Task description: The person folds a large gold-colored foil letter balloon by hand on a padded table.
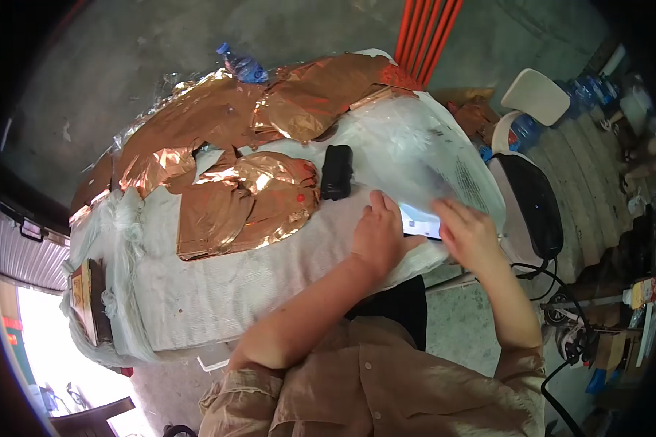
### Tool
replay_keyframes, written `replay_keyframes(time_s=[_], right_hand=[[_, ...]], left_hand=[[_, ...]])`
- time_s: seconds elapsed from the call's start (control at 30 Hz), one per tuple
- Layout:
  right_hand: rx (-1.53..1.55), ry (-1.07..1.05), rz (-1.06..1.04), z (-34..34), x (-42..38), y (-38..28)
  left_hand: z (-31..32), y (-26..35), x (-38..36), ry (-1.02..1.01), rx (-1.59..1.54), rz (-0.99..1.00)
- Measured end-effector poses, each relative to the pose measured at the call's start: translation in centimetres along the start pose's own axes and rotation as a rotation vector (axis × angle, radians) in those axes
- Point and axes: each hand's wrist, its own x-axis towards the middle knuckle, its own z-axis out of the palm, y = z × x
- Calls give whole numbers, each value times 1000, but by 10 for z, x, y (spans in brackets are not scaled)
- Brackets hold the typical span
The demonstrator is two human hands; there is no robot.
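Observation:
A phone with a lit screen [420, 221] is between my two hands, turned sideways over the near edge of the covered table. My left hand [379, 231] grips its left end, with the thumb along the lower edge and the fingers bent beyond it. At the right end, my right hand [470, 233] has its fingers bent against the phone; their tips are slightly blurred. Just beyond my left hand lies a black oblong case [337, 172]. Left of that case is a flat, crumpled copper-coloured foil piece [248, 207] with a small red dot.
More copper foil [219, 109] spreads over the far side of the white woven cover [233, 298]. A blue plastic bottle [244, 67] lies there. Clear plastic film [401, 127] sits ahead of my hands. To the right stand a chair [536, 98] and a dark seat back [536, 207].

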Motion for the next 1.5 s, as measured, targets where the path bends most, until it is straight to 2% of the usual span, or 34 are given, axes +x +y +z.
replay_keyframes(time_s=[0.13, 0.17, 0.23, 0.3, 0.43, 0.47, 0.53, 0.57, 0.63, 0.67, 0.7, 0.73, 0.77, 0.83, 0.87, 0.93, 0.97, 1.03, 1.07, 1.1, 1.17, 1.23, 1.3, 1.37, 1.4, 1.43, 1.5], right_hand=[[-190, -5, -102, 19, -21, -16], [-300, 8, -135, 23, -25, -19], [-330, -29, -136, 27, -32, -26], [-238, -54, -41, 23, -30, -31], [-154, -73, -11, 3, -21, -46], [-159, -67, 13, -3, -17, -52], [-160, -59, 35, -7, -7, -63], [-104, -49, 2, -8, 2, -69], [-49, -33, -32, 1, 25, -83], [93, -49, -23, 14, 42, -91], [236, -66, -15, 28, 60, -99], [279, -94, -44, 41, 79, -106], [323, -125, -75, 55, 98, -114], [290, -47, -164, 99, 129, -124], [291, -43, -170, 114, 142, -128], [201, -194, -98, 141, 158, -135], [202, -192, -102, 156, 158, -133], [126, -337, -45, 179, 152, -125], [156, -371, -42, 178, 152, -123], [157, -372, -50, 177, 153, -122], [171, -382, -45, 176, 150, -122], [158, -395, -52, 175, 151, -122], [145, -404, -69, 177, 152, -121], [105, -401, -89, 179, 152, -121], [110, -402, -97, 180, 152, -122], [98, -412, -91, 180, 152, -123], [75, -427, -82, 178, 155, -125]], left_hand=[[-13, -34, -25, -9, -628, 128], [-20, -47, -31, -3, -616, 123], [-43, -74, -46, -166, -740, 220], [-73, -104, -58, -123, -638, 172], [-106, -188, -77, 217, -131, 227], [-110, -206, -82, 219, -124, 225], [-114, -238, -90, 171, -125, -25], [-116, -249, -89, 172, -121, -27], [-123, -267, -77, 134, -199, -174], [-122, -276, -69, 140, -197, -174], [-119, -286, -61, 149, -180, -85], [-117, -293, -55, 155, -162, 4], [-115, -294, -50, 157, -158, 1], [-110, -285, -40, 41, -83, 128], [-110, -279, -38, 45, -78, 125], [-110, -272, -36, 7, 66, 83], [-109, -275, -38, 9, 69, 80], [-105, -284, -40, -34, 71, 115], [-123, -278, -43, -134, -24, 127], [-126, -286, -45, -130, -24, 119], [-135, -311, -54, -315, -612, -108], [-164, -311, -75, -142, -896, -319], [-189, -354, -90, -287, -1003, -145], [-210, -389, -105, -391, -834, -193], [-215, -400, -113, -429, -856, -304], [-215, -408, -116, -422, -856, -313], [-223, -413, -119, -338, -592, -561]])
